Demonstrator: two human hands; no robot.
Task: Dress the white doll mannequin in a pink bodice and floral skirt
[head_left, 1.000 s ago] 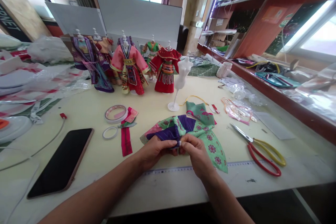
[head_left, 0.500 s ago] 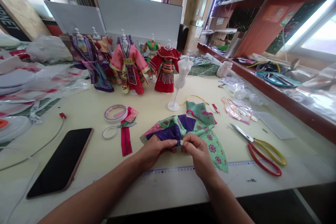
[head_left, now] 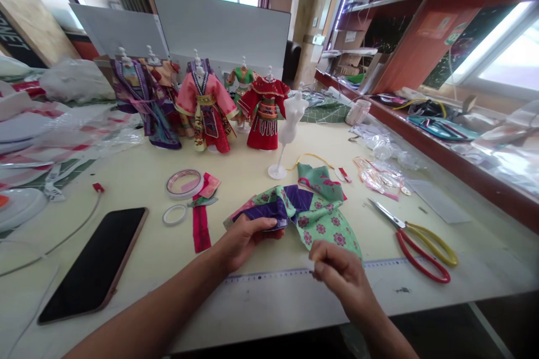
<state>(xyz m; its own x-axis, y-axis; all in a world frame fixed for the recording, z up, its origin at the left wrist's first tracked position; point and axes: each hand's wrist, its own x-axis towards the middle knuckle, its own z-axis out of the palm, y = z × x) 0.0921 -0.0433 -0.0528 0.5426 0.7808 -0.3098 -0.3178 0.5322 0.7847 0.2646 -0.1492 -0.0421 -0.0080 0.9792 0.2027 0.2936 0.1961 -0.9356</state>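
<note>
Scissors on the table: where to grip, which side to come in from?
Likely best by the red and yellow handle loops, right hand coming in from the near side, above. The scissors lie flat on the table, loops toward the person's right and near edge, blades pointing away and left, so that approach avoids the tips.

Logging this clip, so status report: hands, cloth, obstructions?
Left fingers pinching purple-and-green floral cloth. Right fingers curled shut, contents unclear. Scissors right of cloth, apparently out of the way.
</note>
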